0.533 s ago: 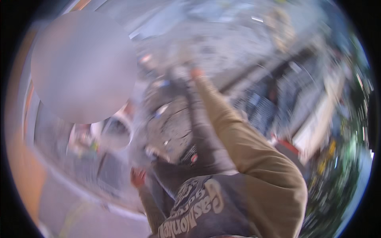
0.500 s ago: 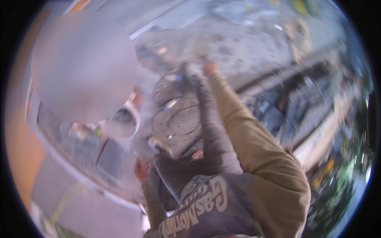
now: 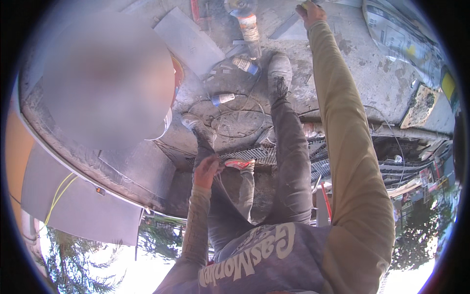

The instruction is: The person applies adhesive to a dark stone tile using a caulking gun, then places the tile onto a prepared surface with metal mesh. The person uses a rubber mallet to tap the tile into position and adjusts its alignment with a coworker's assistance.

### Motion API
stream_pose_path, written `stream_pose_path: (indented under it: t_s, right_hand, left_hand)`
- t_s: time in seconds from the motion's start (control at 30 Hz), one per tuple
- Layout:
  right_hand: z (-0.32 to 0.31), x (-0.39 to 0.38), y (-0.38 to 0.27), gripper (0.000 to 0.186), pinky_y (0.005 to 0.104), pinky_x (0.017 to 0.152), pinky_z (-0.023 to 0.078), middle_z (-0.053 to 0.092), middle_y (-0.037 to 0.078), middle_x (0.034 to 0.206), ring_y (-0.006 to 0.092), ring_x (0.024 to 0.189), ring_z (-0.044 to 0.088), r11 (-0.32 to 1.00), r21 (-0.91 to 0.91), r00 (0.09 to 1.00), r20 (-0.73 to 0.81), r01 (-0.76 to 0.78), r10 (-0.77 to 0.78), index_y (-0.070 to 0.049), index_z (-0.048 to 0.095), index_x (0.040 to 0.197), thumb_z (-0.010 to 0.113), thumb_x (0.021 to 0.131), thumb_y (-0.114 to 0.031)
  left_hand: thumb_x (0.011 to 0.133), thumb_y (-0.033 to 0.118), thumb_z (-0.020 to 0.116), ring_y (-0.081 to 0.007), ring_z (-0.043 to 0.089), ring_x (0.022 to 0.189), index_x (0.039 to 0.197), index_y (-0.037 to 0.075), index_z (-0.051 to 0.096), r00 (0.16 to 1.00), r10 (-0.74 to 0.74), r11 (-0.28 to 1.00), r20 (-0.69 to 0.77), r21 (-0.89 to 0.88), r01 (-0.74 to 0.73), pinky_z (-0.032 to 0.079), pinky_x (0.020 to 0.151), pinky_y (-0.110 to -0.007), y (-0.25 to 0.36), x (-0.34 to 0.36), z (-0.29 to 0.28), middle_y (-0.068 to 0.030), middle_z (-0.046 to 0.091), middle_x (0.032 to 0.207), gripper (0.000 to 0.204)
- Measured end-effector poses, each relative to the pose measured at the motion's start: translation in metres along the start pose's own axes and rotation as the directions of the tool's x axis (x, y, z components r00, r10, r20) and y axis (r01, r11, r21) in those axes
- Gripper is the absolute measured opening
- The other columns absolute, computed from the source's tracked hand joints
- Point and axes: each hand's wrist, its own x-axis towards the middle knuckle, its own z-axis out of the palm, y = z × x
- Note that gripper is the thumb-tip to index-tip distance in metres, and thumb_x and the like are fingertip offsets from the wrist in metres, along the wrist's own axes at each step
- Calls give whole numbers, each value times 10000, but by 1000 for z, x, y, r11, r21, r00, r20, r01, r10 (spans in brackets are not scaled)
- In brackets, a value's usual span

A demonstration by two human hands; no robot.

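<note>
I am bent far forward and see my own grey printed shirt, dark trouser legs [image 3: 289,161] and dusty shoes [image 3: 279,73] on a concrete floor. My right hand [image 3: 311,12] is stretched out to the far floor at the top edge. Its fingers are closed around a small yellowish object that the frame edge partly cuts off. My left hand [image 3: 205,171] lies flat on my left trouser leg near the knee and holds nothing.
A plastic bottle [image 3: 249,29], two small cans [image 3: 245,64] [image 3: 223,99] and a thin loose wire [image 3: 235,120] lie around my feet. Close by are a grey slab [image 3: 188,41], a metal grate [image 3: 267,156], a pipe [image 3: 391,131] and a printed sheet [image 3: 399,36].
The view has swung and sharpened. My right arm now reaches farther out across the floor. My left hand has come up onto the leg near the knee.
</note>
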Motion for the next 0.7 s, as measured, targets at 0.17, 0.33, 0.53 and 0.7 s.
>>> stream_pose_path:
  t_s: [0.17, 0.33, 0.53, 0.7]
  right_hand:
    - [14, -68, 18, 371, 437, 777, 605, 635, 216, 1200, 317, 988, 679, 1000, -3, 984, -180, -1, 0, 38, 575, 1285, 627, 950, -113]
    - [92, -171, 84, 835, 435, 1038, 510, 653, 238, 1305, 329, 1189, 662, 331, -929, 986, 154, 165, -60, 51, 507, 1394, 830, 818, -461]
    - [128, -178, 136, 925, 421, 1062, 492, 662, 261, 1283, 364, 1222, 641, 184, -977, 994, 103, 110, -47, 52, 538, 1322, 841, 708, -570]
    - [122, -186, 110, 786, 398, 930, 546, 721, 221, 1156, 337, 1083, 706, 170, -978, 987, 104, 124, -122, 25, 583, 1272, 836, 719, -474]
  left_hand:
    - [989, 158, 663, -294, 718, 1029, 1344, -19, 571, 999, -34, 929, 18, -369, 38, 600, 890, -379, -12, 130, 2, -169, 667, 1216, 407]
    - [1023, 293, 605, -431, 610, 1258, 1400, 25, 492, 950, -298, 904, -88, -345, 252, 518, 1055, -525, -35, 264, 28, -257, 605, 1346, 477]
    - [949, 219, 666, -371, 652, 1146, 1337, 37, 544, 984, 177, 936, 34, 302, -179, 539, 995, -465, 3, 375, 94, -228, 643, 1277, 446]
    - [870, 252, 715, -322, 649, 1140, 1284, 35, 610, 521, 851, 310, -64, 863, -399, 531, 969, -423, 76, 376, 152, -165, 672, 1239, 479]
